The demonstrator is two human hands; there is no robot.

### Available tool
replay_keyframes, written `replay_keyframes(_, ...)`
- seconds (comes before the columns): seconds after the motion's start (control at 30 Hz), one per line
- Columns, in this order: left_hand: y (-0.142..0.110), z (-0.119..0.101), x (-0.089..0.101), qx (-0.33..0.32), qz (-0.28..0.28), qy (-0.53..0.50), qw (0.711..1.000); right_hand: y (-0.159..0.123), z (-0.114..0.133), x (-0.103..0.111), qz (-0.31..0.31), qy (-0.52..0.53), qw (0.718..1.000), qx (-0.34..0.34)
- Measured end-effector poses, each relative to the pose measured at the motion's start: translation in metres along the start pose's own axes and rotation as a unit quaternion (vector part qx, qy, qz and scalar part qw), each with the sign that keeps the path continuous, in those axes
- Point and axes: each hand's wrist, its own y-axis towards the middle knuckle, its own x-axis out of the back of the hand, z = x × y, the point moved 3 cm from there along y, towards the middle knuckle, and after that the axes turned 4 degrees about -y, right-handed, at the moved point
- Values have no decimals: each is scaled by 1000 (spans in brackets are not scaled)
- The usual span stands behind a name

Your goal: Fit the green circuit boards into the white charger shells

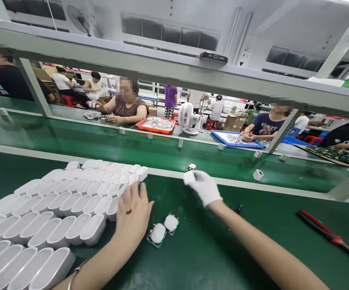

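My left hand [133,211] is bare, its fingers apart and stretched over the right edge of the rows of white oval plastic cases [92,229]. Whether its fingertips touch a case I cannot tell. My right hand [206,188], in a white glove, pinches a small white plastic piece [188,178] above the pale strip beside the conveyor belt. Between my arms, two small green circuit boards with white rounded tops lie on the green table: a nearer board [157,234] and a farther board [171,223]. Another such board [191,166] sits on the belt beyond my right hand.
Red-and-black handled pliers [328,229] lie at the right. A dark pen-like tool [239,209] is partly behind my right forearm. Several small white housings [258,174] stand along the conveyor belt [162,151]. Co-workers sit across it by an orange tray [156,125] and a blue tray [237,139].
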Motion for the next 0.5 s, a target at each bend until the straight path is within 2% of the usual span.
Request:
replay_keyframes(0.03, 1, 6, 6, 23, -5, 70, 997, 21, -8, 13, -44, -111, 993, -22)
replay_keyframes(0.1, 3, 14, 13, 27, 5, 153, 988, 58, -24, 38, -77, -180, 979, -56)
replay_keyframes(0.17, 3, 18, 17, 16, 21, 183, 983, 80, -37, 55, -83, -229, 966, -83)
replay_keyframes(0.23, 3, 18, 17, 19, 37, 177, 983, 90, -44, 61, -87, -271, 954, -93)
replay_keyframes(0.3, 3, 14, 16, 25, 42, 151, 987, 91, -43, 52, -102, -305, 943, -82)
replay_keyframes(0.37, 3, 9, 11, 16, 40, 104, 994, 90, -35, 30, -103, -329, 938, -33)
replay_keyframes(0.43, 3, 5, 2, -7, 43, 37, 998, 91, -25, -2, -66, -328, 942, 25)
replay_keyframes(0.5, 3, 1, -8, -22, 62, -37, 997, 95, -16, -33, -15, -308, 950, 49)
